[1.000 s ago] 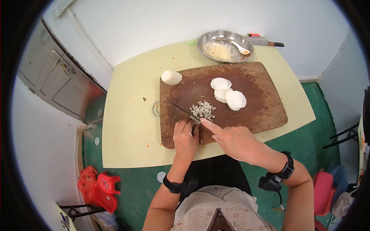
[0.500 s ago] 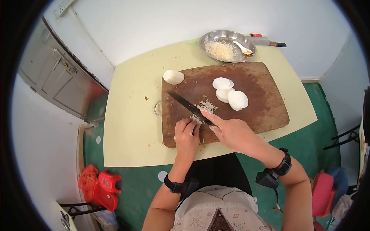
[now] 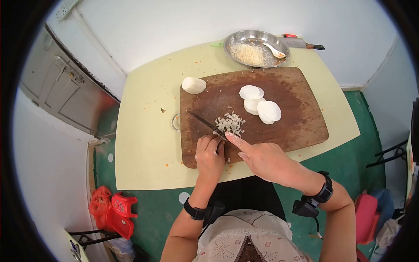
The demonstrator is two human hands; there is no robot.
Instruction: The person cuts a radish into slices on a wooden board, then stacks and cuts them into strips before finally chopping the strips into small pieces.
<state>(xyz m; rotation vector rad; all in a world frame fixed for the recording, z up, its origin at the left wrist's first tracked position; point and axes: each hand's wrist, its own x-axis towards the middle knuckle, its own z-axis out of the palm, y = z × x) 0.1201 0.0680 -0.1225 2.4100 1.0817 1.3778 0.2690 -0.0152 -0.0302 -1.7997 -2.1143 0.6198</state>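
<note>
Peeled white root chunk point(image 3: 194, 85) set at upper left of chopping board point(image 3: 290, 129), presumably clear of the knife point(image 3: 206, 122). Left hand's point(image 3: 210, 156) fingers curled mid-frame; grip cannot be told. Diced pieces point(image 3: 231, 122) heaped above. Knife gripped by right hand point(image 3: 268, 160), index extended, likely for control. Overlapping slices point(image 3: 269, 112) placed right.

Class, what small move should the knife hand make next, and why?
Probably one short downward cut with the knife: the right hand holds it upright, close beside the left hand, and chopped white pieces lie just past it.
</note>
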